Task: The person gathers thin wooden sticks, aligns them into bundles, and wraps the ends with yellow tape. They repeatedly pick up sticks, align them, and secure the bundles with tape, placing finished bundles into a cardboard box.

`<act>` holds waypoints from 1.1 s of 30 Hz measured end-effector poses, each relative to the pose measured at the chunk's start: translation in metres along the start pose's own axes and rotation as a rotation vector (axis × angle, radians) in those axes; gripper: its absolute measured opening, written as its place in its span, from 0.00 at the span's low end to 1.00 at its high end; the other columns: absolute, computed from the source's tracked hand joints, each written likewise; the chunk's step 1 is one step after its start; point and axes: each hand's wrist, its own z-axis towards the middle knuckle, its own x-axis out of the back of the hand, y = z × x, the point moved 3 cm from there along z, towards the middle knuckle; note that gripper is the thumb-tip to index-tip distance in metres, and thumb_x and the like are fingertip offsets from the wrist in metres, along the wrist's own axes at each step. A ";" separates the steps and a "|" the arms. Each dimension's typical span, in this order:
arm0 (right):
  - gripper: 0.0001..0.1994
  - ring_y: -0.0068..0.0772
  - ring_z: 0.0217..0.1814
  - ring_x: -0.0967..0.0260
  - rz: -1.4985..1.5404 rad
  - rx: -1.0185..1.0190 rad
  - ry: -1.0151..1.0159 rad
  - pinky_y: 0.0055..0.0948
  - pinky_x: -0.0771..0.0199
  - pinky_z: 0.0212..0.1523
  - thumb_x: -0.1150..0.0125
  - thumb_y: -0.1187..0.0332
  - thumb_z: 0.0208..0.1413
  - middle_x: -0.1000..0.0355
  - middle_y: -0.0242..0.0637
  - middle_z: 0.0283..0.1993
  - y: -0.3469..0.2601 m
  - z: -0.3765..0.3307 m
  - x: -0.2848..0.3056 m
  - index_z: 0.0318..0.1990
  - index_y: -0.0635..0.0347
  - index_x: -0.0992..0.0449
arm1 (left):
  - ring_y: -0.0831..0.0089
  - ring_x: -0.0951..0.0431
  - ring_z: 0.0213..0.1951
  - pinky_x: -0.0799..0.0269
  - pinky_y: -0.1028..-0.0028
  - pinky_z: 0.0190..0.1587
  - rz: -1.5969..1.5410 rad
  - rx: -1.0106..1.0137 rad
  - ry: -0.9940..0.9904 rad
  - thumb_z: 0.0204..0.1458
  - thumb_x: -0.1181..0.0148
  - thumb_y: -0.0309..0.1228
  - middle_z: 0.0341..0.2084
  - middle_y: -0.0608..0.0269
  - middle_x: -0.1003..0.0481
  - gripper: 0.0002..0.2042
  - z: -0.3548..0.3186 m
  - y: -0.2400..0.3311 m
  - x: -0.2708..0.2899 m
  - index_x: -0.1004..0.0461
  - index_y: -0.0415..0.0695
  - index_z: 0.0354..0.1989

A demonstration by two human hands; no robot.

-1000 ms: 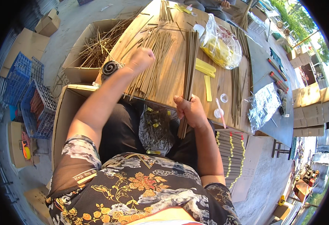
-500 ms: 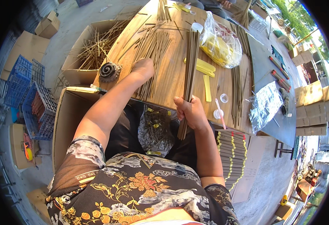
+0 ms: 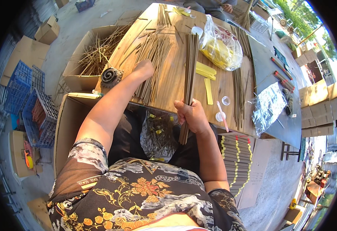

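Brown sticks, thin and long, were being gathered into a bundle. The right hand (image 3: pixel 193 115) was clenched around a tight bundle of sticks (image 3: pixel 189 77) near its lower end; the bundle lay lengthwise across the wooden worktop (image 3: pixel 176 73) and its tail hung off the near edge above the lap. The left hand (image 3: pixel 143 69) lay on a loose fan of sticks (image 3: pixel 153 57) further left, fingers pressed down on them; whether it pinched any could not be told. It looked like the step of drawing more sticks from the fan to add to the bundle, which would call for sliding a few free and carrying them across to the right.

Beside the bundle lay yellow strips (image 3: pixel 207 75), a clear bag of yellow material (image 3: pixel 220 48), two small round lids (image 3: pixel 225 101) and a pink pen (image 3: pixel 222 115). An open cardboard box of stick scraps (image 3: pixel 95 54) stood at the worktop's left end. Nothing lay between the fan and the bundle.
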 end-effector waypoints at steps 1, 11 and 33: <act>0.12 0.20 0.11 0.46 0.000 0.001 -0.005 0.20 0.45 0.13 0.43 0.67 0.49 0.44 0.28 0.12 0.000 -0.001 -0.001 0.19 0.58 0.39 | 0.53 0.25 0.37 0.31 0.64 0.39 -0.040 0.013 0.040 0.41 0.50 0.25 0.29 0.42 0.26 0.10 0.004 -0.006 -0.002 0.26 0.33 0.30; 0.12 0.21 0.11 0.47 0.077 -0.003 -0.023 0.21 0.45 0.13 0.45 0.67 0.50 0.46 0.27 0.12 -0.002 -0.005 -0.001 0.20 0.57 0.39 | 0.80 0.37 0.13 0.46 0.80 0.13 -0.679 -0.043 -0.265 0.39 0.47 0.23 0.10 0.67 0.36 0.07 -0.041 -0.004 0.046 0.35 0.43 0.13; 0.22 0.21 0.12 0.48 0.357 -0.122 0.084 0.23 0.44 0.13 0.46 0.45 0.48 0.44 0.27 0.13 -0.003 -0.005 -0.033 0.23 0.56 0.38 | 0.83 0.32 0.18 0.37 0.85 0.19 -1.195 -0.419 -0.537 0.48 0.45 0.28 0.19 0.66 0.30 0.06 -0.228 0.023 0.037 0.31 0.38 0.27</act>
